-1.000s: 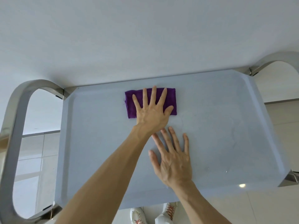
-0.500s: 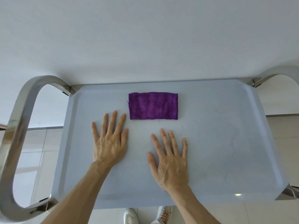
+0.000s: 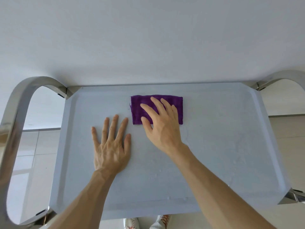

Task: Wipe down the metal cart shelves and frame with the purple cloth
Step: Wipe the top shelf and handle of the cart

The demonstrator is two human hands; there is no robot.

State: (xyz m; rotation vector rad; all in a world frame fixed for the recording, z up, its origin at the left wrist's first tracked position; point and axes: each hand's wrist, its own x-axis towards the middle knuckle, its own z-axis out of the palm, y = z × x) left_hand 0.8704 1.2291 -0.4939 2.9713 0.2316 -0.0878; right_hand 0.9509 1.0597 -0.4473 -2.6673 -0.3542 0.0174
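Note:
The folded purple cloth (image 3: 179, 109) lies flat near the far edge of the cart's pale grey top shelf (image 3: 227, 146). My right hand (image 3: 160, 126) rests over the cloth with its fingers spread on it, covering the cloth's middle. My left hand (image 3: 110, 146) lies flat and open on the bare shelf just left of the cloth, not touching it. The shiny metal frame loops up at the left (image 3: 14, 116) and at the right (image 3: 283, 76) of the shelf.
A white wall stands directly behind the cart. Tiled floor (image 3: 29, 146) shows through the left frame loop and at the right. My shoes (image 3: 132, 223) are below the shelf's near edge. Small water droplets dot the right half of the shelf.
My left hand came off the cloth and moved to the bare shelf on the left. My right hand then moved forward and landed on the cloth.

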